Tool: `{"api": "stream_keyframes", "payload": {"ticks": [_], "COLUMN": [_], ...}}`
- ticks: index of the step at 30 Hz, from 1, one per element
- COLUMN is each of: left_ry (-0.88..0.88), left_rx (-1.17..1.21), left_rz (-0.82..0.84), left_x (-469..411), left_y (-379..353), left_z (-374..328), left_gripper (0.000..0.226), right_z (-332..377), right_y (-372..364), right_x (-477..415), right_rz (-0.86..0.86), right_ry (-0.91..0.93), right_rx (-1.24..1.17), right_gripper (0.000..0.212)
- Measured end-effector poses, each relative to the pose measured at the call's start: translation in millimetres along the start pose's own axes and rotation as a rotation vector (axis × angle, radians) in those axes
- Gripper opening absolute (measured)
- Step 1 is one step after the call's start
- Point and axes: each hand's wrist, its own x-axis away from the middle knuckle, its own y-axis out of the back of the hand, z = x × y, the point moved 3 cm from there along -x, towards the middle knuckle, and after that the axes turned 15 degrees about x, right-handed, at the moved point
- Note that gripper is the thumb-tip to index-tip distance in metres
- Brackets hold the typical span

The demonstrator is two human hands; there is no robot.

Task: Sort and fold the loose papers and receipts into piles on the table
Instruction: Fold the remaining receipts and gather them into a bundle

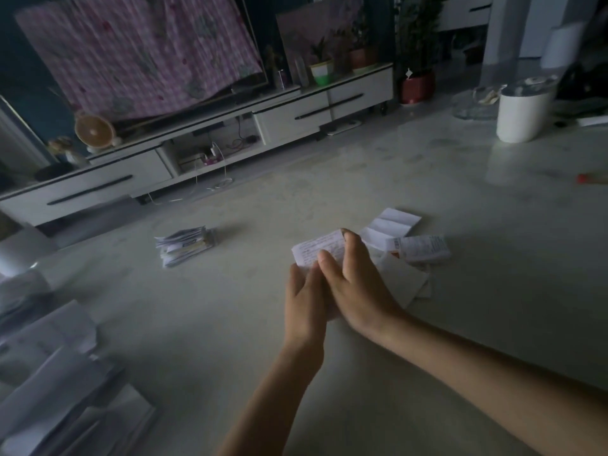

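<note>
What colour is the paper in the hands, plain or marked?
The paper is white with rows of dark writing; the head view shows it best.

A single wide-angle view from the person's head looks forward and down across the pale bench (204,324), tilted so the far TV cabinet (292,118) slopes. The left hand (304,301) and right hand (358,284) sit close, mid-frame.
</note>
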Motion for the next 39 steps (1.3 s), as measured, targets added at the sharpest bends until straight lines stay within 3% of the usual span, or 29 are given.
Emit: {"api": "stream_keyframes", "payload": {"ticks": [3,7,11,18,25,29,32,34,36,39], "left_ry": [-0.030,-0.033,-0.014,0.019,0.036,0.044,0.043,0.044,0.043,0.029], "left_rx": [0.021,0.016,-0.002,-0.014,-0.026,-0.010,-0.012,-0.008,-0.009,-0.010], "left_rz": [-0.011,-0.079,-0.076,-0.055,-0.081,-0.092,-0.096,-0.105,-0.129,-0.150], "left_x": [1,-3,-4,-5,-12,-15,-15,-17,-17,-15], "left_y": [-2,-1,-1,1,7,11,13,14,15,13], "left_z": [0,1,1,3,3,1,0,-2,-4,-8], "left_gripper": [0.021,0.013,0.017,0.018,0.020,0.019,0.018,0.017,0.016,0.020], "right_z": [0,-15,-73,-95,-97,-92,-70,-45,-20,-2], "right_y": [3,41,81,79,74,78,90,93,84,56], "right_x": [-7,-51,-83,-90,-95,-96,-97,-91,-76,-46], "right_rz": [0.111,-0.046,-0.141,0.090,0.051,-0.110,-0.186,-0.117,0.089,0.346], "right_ry": [0.020,0.062,-0.220,-0.396,-0.428,-0.394,-0.339,-0.268,-0.202,-0.093], "right_rx": [0.040,0.205,0.482,0.883,0.643,0.078,-0.251,-0.444,-0.534,-0.273], "right_gripper": [0.056,0.047,0.047,0.080,0.060,0.034,0.030,0.036,0.042,0.047]}}
